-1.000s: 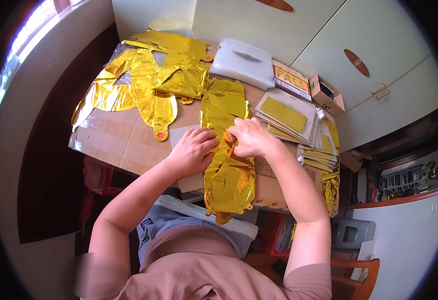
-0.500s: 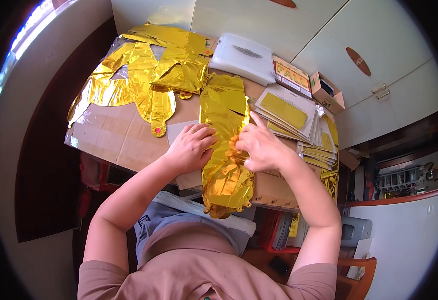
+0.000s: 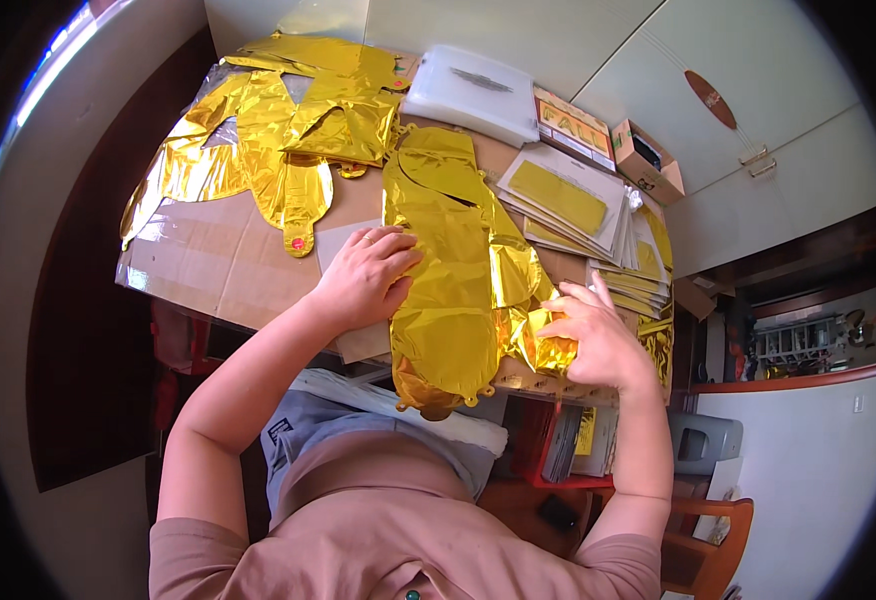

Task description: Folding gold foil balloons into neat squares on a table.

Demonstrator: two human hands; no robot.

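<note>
A flat, deflated gold foil balloon (image 3: 443,300) lies lengthwise in front of me, its near end reaching over the table's front edge. My left hand (image 3: 368,275) rests on its left edge, fingers together but stretched out on the foil. To the right, a creased flap (image 3: 523,270) of the same foil is spread out from the main strip. My right hand (image 3: 603,335) lies at the outer end of that flap, fingers apart and touching it. The undersides of both hands are hidden.
More flat gold foil balloons (image 3: 288,130) lie at the far left on the cardboard-covered table (image 3: 208,245). Stacked white envelopes or cards with gold pieces (image 3: 558,200) stand on the right. Behind are a translucent plastic box (image 3: 473,95), a printed box (image 3: 573,125) and an open carton (image 3: 648,160).
My right hand has moved right and toward me, and the bunched foil it pinched is now spread out as a flap. My left hand has stayed at the balloon's left edge.
</note>
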